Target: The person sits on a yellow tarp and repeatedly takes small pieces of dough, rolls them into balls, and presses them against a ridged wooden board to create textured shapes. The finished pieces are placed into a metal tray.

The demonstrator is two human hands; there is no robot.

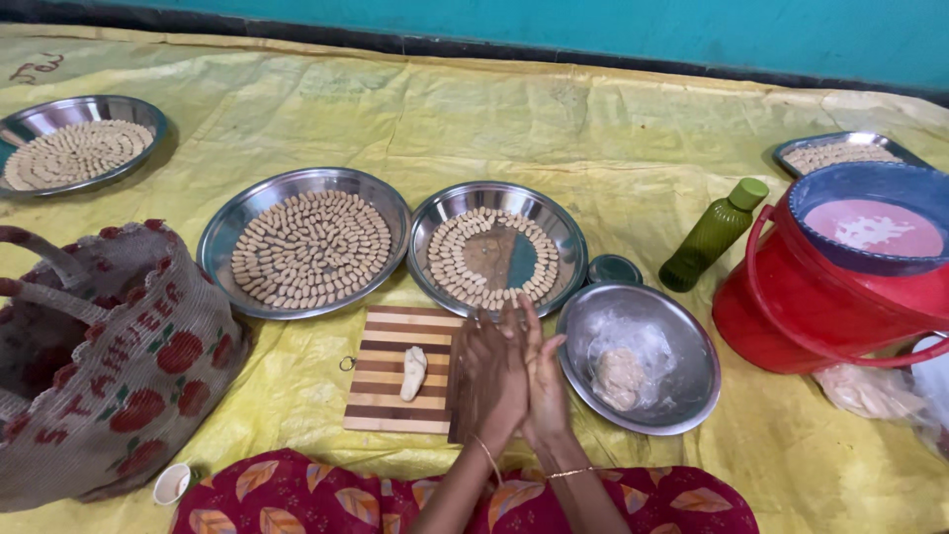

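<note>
Pressing palm to palm, the left hand (491,381) and right hand (542,376) stand upright just over the right edge of the striped board (381,371), fingers straight and laid flat against each other. Whether a bit of dough sits between the palms I cannot tell; nothing shows at the edges. Held flat like that, the palms look set for rolling something small, though that is only my reading.

One pale dough piece (412,373) lies on the board, just left of the hands and apart from them, within easy reach. To the right, touching distance from the right hand, a steel bowl (682,341) holds a dough lump (620,378) on thin plastic, which likely keeps it from sticking or drying.

Straight ahead sit two steel plates: the left plate (219,247) packed full with small shaped pieces in rings, the middle plate (568,232) filled only round its rim, centre bare. It lies nearest the hands, handy for adding more.

Further off are a green bottle (712,235), a red bucket (781,316) with a blue lid, a woven bag (148,366) at the left, and two more trays of pieces at the far corners, all on a yellow sheet (593,138) that keeps things off the floor.
</note>
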